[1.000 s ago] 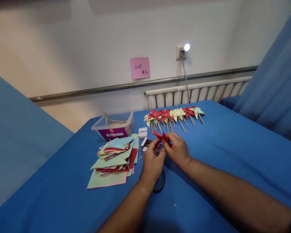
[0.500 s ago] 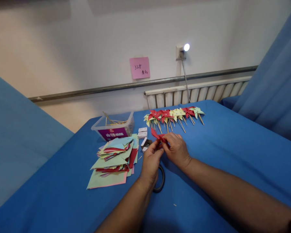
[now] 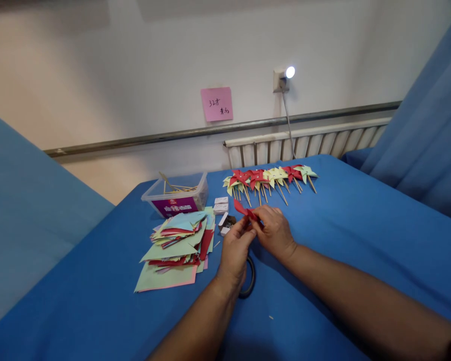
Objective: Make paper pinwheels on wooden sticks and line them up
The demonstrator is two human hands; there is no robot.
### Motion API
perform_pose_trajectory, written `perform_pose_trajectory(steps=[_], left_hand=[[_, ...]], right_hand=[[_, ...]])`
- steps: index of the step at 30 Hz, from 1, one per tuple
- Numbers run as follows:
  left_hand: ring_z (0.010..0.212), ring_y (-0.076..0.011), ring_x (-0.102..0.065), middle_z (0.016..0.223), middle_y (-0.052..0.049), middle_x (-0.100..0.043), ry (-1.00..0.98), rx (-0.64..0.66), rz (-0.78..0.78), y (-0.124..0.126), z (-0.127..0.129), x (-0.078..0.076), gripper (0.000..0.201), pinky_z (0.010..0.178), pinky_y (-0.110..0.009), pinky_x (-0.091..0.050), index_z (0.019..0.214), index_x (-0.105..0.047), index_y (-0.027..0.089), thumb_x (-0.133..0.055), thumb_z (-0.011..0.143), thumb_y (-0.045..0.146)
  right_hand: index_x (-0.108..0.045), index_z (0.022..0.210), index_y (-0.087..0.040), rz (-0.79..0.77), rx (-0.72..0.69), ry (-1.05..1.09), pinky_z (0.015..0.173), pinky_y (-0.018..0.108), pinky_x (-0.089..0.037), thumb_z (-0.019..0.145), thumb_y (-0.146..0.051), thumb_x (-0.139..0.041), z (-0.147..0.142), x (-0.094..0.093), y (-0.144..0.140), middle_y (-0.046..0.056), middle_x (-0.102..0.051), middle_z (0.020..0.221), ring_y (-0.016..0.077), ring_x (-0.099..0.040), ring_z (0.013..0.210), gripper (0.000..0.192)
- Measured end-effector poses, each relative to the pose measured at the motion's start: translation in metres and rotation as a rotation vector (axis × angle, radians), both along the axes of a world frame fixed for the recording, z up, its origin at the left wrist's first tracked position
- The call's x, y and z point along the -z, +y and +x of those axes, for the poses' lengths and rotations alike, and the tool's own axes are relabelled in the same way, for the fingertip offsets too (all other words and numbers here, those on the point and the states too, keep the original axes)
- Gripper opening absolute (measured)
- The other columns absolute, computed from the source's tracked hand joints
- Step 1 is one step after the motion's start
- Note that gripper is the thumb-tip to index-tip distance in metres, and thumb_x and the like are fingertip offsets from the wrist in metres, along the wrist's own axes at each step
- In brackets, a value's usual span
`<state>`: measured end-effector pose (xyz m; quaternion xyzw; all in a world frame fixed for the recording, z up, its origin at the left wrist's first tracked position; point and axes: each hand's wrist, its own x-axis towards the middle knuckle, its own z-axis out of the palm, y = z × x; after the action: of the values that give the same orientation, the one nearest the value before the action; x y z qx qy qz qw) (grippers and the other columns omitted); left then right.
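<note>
Between my two hands is a piece of red paper [image 3: 244,209], folded into points like a pinwheel head. My left hand [image 3: 235,248] pinches its lower left side, thumb against fingers. My right hand [image 3: 274,230] has its fingers closed on the right side of the same paper. Much of the paper is hidden by the fingers. Just left of my hands lies an open small box [image 3: 226,223] with tiny metal pieces inside. Under my left wrist, a black scissors handle [image 3: 250,281] shows; the rest is covered.
Finished paper pinwheels [image 3: 256,178] on sticks lie along the back. At left are stacked coloured papers [image 3: 173,250], a clear plastic tub [image 3: 201,193] of sticks and small white boxes [image 3: 221,206]. A blue cloth [image 3: 342,291] covers the table; a radiator [image 3: 304,145] stands behind.
Both hands keep hold of the red paper in nearly the same place. The fingers and the paper have shifted only slightly.
</note>
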<state>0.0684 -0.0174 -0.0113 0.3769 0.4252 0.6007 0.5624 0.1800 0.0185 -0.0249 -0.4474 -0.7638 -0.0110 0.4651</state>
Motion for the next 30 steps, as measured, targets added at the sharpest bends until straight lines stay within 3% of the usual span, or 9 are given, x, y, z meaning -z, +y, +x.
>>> perform_pose_trajectory(steps=[9, 15, 22, 30], left_hand=[[0.103, -0.0227, -0.062, 0.109, -0.009, -0.071, 0.051, 0.014, 0.022, 0.001, -0.004, 0.002, 0.039, 0.095, -0.035, -0.042, 0.104, -0.07, 0.015, -0.073, 0.065, 0.019], [0.094, -0.0216, -0.065, 0.097, -0.008, -0.072, -0.016, -0.02, 0.017, 0.003, -0.008, 0.001, 0.037, 0.088, -0.033, -0.046, 0.101, -0.07, 0.014, -0.076, 0.068, 0.03], [0.084, -0.0208, -0.067, 0.085, -0.008, -0.073, -0.076, -0.073, 0.005, 0.008, -0.009, 0.0, 0.04, 0.081, -0.032, -0.048, 0.098, -0.07, 0.012, -0.078, 0.066, 0.034], [0.064, -0.0139, -0.06, 0.075, -0.005, -0.07, 0.059, -0.133, -0.056, 0.011, -0.015, 0.01, 0.032, 0.064, -0.025, -0.046, 0.085, -0.069, 0.011, -0.078, 0.064, 0.034]], right_hand=[[-0.063, 0.095, -0.018, -0.017, -0.063, -0.047, 0.076, 0.035, -0.039, 0.087, -0.017, -0.052, 0.001, -0.001, -0.004, 0.008, -0.067, 0.094, 0.0233, -0.059, 0.087, 0.013], [-0.063, 0.108, -0.016, -0.002, -0.134, -0.08, 0.081, 0.038, -0.041, 0.086, -0.018, -0.051, -0.002, -0.006, -0.013, 0.011, -0.065, 0.104, 0.0251, -0.057, 0.096, 0.024], [-0.061, 0.1, -0.018, -0.01, -0.164, -0.022, 0.082, 0.038, -0.041, 0.094, -0.019, -0.042, -0.004, -0.01, -0.017, 0.009, -0.066, 0.097, 0.0226, -0.059, 0.091, 0.02], [-0.056, 0.107, -0.015, 0.015, -0.137, 0.003, 0.078, 0.037, -0.041, 0.093, -0.018, -0.046, -0.006, -0.006, -0.019, 0.008, -0.067, 0.092, 0.0227, -0.059, 0.084, 0.018]])
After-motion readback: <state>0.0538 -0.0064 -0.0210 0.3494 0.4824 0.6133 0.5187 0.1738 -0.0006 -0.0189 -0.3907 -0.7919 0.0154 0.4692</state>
